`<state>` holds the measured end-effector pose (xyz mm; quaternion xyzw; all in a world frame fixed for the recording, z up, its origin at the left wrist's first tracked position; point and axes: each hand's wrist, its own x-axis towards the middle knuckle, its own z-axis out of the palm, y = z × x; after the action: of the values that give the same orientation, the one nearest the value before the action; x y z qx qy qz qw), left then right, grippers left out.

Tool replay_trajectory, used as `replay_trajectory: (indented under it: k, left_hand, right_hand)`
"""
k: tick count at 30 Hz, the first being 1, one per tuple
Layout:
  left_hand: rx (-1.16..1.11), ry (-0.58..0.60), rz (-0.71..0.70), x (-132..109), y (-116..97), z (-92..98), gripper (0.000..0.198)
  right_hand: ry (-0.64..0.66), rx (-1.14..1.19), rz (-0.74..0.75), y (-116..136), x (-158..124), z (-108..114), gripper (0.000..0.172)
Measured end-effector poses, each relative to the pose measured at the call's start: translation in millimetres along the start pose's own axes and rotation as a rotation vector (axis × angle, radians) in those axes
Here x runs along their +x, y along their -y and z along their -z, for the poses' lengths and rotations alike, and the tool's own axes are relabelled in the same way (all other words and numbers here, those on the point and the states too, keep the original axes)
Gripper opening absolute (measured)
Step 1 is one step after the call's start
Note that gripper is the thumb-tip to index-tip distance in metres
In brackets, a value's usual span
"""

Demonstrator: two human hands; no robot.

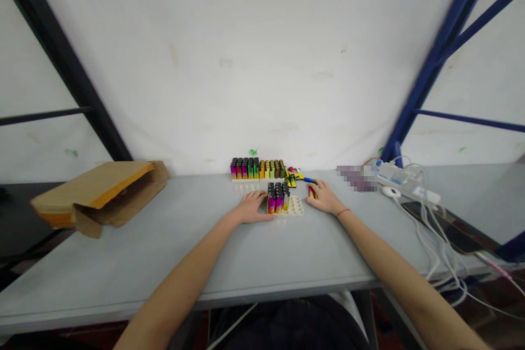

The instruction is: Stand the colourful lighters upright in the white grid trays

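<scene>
A white tray (296, 206) with round holes lies on the table in front of me, its left part filled with upright lighters (278, 198) in purple, orange and yellow with black tops. My left hand (251, 208) wraps around the tray's left end, thumb along the near side and fingers behind. To the right of the tray, my right hand (323, 197) rests low on the table, its fingers curled over a red and yellow lighter (312, 192). Part of that lighter is hidden. A blue lighter (310, 180) lies just beyond those fingers.
Behind stand full lighter trays, one purple to green (245, 168), one orange to dark (272, 168). Loose lighters (291, 178) lie beside them. An open cardboard box (98, 191) is at left. Power strips (406, 181), white cables (435, 240) and a phone (447, 227) occupy the right.
</scene>
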<state>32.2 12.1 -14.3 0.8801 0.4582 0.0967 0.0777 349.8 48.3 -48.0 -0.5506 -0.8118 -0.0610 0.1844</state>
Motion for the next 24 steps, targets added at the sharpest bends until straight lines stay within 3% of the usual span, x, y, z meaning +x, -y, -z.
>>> replay_trajectory:
  k: [3, 7, 10, 13, 16, 18, 21, 24]
  left_hand:
    - [-0.001, -0.005, -0.002, 0.3, 0.4, 0.0, 0.080]
    - [-0.010, 0.003, -0.002, -0.9, -1.0, 2.0, 0.080]
    - [-0.015, 0.017, 0.006, -1.7, -1.8, 2.7, 0.081]
    - [-0.011, 0.013, 0.010, -2.0, -2.2, 2.5, 0.080]
    - [-0.012, 0.009, 0.001, -2.3, -2.1, 1.9, 0.079]
    - [-0.014, 0.012, -0.002, -2.3, -1.9, 1.5, 0.080]
    - [-0.011, 0.009, -0.003, -1.8, -1.7, 1.3, 0.080]
    - [-0.008, 0.005, -0.010, -0.9, -1.7, 1.4, 0.080]
  right_hand:
    - [-0.002, 0.055, -0.091, 5.6, 2.4, 4.9, 0.053]
    - [-0.043, 0.076, -0.356, 8.7, 17.7, 9.4, 0.049]
    - [0.035, 0.029, -0.521, 9.4, 31.5, 12.2, 0.045]
    - [0.094, 0.036, -0.573, 10.7, 43.0, 14.9, 0.034]
    - [0.026, 0.147, -0.628, 13.0, 49.1, 19.5, 0.032]
    - [-0.089, 0.319, -0.671, 16.7, 48.5, 25.7, 0.034]
    - [-0.206, 0.789, -0.686, 28.8, 39.3, 40.0, 0.030]
    - [-0.102, 1.276, -0.609, 48.1, 24.5, 54.6, 0.027]
